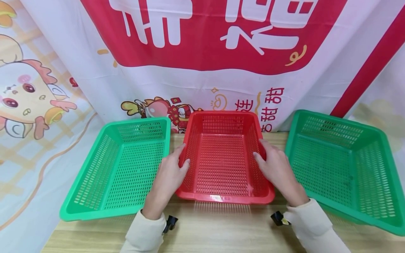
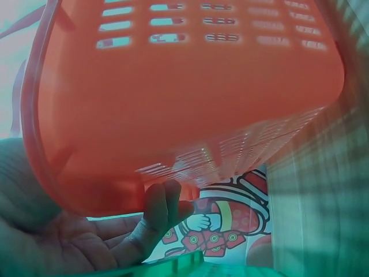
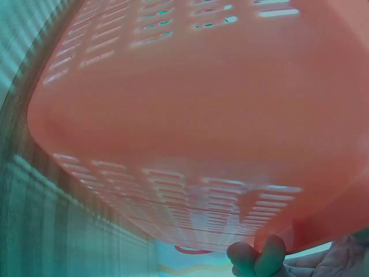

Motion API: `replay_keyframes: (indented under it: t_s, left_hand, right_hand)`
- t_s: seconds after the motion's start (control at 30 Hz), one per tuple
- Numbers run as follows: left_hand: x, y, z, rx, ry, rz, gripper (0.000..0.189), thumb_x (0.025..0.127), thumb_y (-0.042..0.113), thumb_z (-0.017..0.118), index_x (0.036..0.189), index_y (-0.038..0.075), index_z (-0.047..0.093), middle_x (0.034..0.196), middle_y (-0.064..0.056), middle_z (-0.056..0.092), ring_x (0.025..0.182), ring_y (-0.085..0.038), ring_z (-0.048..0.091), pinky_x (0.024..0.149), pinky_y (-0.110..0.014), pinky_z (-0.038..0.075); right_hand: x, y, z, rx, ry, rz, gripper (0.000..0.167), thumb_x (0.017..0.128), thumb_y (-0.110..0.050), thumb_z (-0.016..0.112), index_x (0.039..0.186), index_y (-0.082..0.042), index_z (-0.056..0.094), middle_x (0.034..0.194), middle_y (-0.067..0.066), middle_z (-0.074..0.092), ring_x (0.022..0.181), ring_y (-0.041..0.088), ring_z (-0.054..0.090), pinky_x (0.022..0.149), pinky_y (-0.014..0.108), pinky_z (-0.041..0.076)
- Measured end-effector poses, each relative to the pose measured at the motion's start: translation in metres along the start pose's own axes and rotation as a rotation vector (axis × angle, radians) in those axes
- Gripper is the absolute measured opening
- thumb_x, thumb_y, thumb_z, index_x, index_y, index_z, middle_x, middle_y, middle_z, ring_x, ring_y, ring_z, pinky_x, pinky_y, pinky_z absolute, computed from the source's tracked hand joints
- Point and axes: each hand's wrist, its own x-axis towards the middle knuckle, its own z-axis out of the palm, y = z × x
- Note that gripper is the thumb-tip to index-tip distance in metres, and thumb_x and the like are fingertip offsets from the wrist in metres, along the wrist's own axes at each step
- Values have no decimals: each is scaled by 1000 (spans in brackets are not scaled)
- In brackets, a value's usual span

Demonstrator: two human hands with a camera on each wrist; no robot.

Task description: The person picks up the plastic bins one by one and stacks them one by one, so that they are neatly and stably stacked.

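Observation:
A red plastic basket [image 1: 221,161] with slotted walls sits in the middle of the wooden table, and nothing lies inside it. My left hand [image 1: 171,172] grips its left rim, thumb over the inside and fingers curled under the outside. On the opposite side my right hand [image 1: 276,168] holds the right rim the same way. In the left wrist view the fingertips [image 2: 167,199] press against the outer wall of the red basket [image 2: 173,104]. The right wrist view has fingertips [image 3: 259,254] under the rim, beside the outer wall of the basket [image 3: 190,127].
A green basket [image 1: 136,168] stands close on the left, and another green basket [image 1: 326,168] on the right. Behind them hangs a printed white and red cloth [image 1: 202,66]. The wooden table [image 1: 218,232] runs along the front. Black clips [image 1: 171,223] show at both wrists.

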Motion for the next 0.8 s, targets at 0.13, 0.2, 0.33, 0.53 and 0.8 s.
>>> replay_keyframes:
  t_s: [0.13, 0.2, 0.33, 0.53, 0.8]
  left_hand:
    - [0, -1, -2, -23, -7, 7, 61, 103, 23, 68, 159, 14, 46, 136, -17, 67, 102, -28, 74, 71, -40, 67]
    - [0, -1, -3, -30, -11, 5, 61, 103, 22, 68, 159, 14, 46, 137, -17, 66, 102, -27, 72, 72, -39, 67]
    - [0, -1, -4, -41, -19, -3, 62, 102, 22, 68, 159, 14, 46, 135, -17, 65, 102, -27, 71, 70, -37, 67]
    - [0, -1, -4, -48, -33, -20, 66, 100, 23, 72, 159, 14, 45, 130, -17, 63, 106, -28, 70, 71, -39, 67]
    - [0, -1, -6, -52, -33, -37, 57, 103, 17, 64, 158, 11, 47, 126, -18, 64, 99, -26, 69, 69, -34, 67]
  right_hand:
    - [0, 0, -1, 13, -2, -4, 54, 102, -13, 66, 152, -1, 50, 128, 28, 67, 94, 40, 77, 68, 48, 67]
    - [0, 0, -2, 12, -5, -4, 53, 103, -11, 65, 152, 0, 49, 129, 29, 66, 96, 40, 76, 70, 48, 67]
    - [0, 0, -4, 7, -6, 5, 52, 103, -9, 62, 153, 0, 49, 131, 30, 64, 98, 40, 74, 71, 47, 67]
    - [0, 1, -4, -4, 40, -13, 47, 103, -5, 59, 149, 2, 54, 132, 30, 65, 98, 39, 71, 69, 46, 67]
    - [1, 3, -4, 0, 92, -40, 41, 100, -1, 55, 140, 6, 62, 125, 31, 69, 89, 34, 70, 61, 38, 63]
